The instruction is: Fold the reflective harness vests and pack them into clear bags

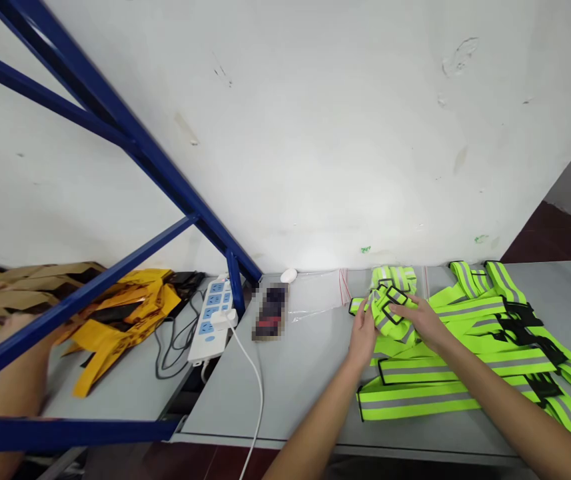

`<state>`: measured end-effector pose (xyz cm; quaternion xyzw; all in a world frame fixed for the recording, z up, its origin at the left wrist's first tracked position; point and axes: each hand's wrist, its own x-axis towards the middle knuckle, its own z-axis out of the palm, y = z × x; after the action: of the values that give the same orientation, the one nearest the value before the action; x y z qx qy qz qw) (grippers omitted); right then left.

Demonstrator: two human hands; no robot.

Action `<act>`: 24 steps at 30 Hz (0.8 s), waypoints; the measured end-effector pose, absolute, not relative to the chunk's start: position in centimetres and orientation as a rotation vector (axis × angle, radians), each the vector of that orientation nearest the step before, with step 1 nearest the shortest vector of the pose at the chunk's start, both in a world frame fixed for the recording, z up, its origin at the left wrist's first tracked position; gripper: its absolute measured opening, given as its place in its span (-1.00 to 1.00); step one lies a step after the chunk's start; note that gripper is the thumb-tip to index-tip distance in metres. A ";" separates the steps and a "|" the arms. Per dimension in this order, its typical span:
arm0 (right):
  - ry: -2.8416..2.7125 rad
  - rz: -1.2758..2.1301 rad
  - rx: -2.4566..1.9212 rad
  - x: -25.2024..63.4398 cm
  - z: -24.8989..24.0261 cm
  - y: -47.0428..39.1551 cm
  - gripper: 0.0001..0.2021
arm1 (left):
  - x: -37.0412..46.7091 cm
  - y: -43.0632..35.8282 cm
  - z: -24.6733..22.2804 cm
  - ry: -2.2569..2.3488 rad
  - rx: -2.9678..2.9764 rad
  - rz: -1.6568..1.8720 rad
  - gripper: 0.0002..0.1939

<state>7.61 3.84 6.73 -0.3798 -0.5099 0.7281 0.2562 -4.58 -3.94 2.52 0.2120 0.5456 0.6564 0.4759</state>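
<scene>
A bundle of neon yellow-green strap with grey reflective stripes and black-edged ends (390,313) is held between my two hands. My left hand (364,333) grips its left side, and my right hand (422,321) holds the black-edged part from the right. Another rolled strap (399,276) lies just behind it. Below and to the right, several long reflective straps (430,400) with black buckles (540,343) spread over the grey table (310,393). Clear plastic bags with red edges (315,293) lie behind my hands.
Left of me lie a pixelated phone-like object (270,312), a white power strip (210,323) with cables, and a blue metal frame (165,180). Beyond the frame, another person's arm (20,367) is near yellow straps (115,327) and brown packaging (35,287).
</scene>
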 end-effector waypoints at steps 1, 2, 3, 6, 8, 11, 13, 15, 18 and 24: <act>-1.377 1.992 -1.036 7.4 6.7 4.1 -0.53 | -4.3 -3.6 2.4 1.286 0.440 1.658 -0.40; -1.381 1.989 -1.047 7.1 6.5 4.4 -0.53 | -4.2 -3.3 2.4 1.232 0.396 1.700 -0.40; -1.392 1.974 -1.056 6.8 6.3 4.6 -0.52 | -4.2 -3.1 2.5 1.179 0.376 1.724 -0.39; -1.486 1.850 -1.090 6.1 5.6 4.8 -0.45 | -5.0 -3.0 3.2 1.097 0.367 1.707 -0.36; -1.611 1.713 -1.136 5.8 4.9 4.8 -0.36 | -5.8 -3.1 3.6 1.087 0.385 1.676 -0.38; -1.784 1.533 -1.193 5.6 4.1 4.6 -0.30 | -6.6 -3.4 3.8 1.073 0.431 1.635 -0.38; -1.838 1.482 -1.175 5.7 3.8 4.5 -0.36 | -6.6 -3.6 3.6 1.085 0.458 1.615 -0.37; -1.859 1.437 -1.156 5.7 3.8 4.6 -0.42 | -6.5 -3.6 3.5 1.147 0.512 1.622 -0.37; -1.862 1.442 -1.156 5.8 4.0 4.8 -0.37 | -6.1 -3.7 3.6 1.289 0.725 1.611 -0.44; -1.703 1.627 -1.230 6.4 4.5 5.2 -0.40 | -6.1 -4.9 4.3 1.453 1.129 1.451 -0.39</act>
<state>6.43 5.17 4.54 -0.4493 -0.6223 0.5944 0.2400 -6.12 -4.94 4.34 0.4438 0.5714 0.5705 0.3886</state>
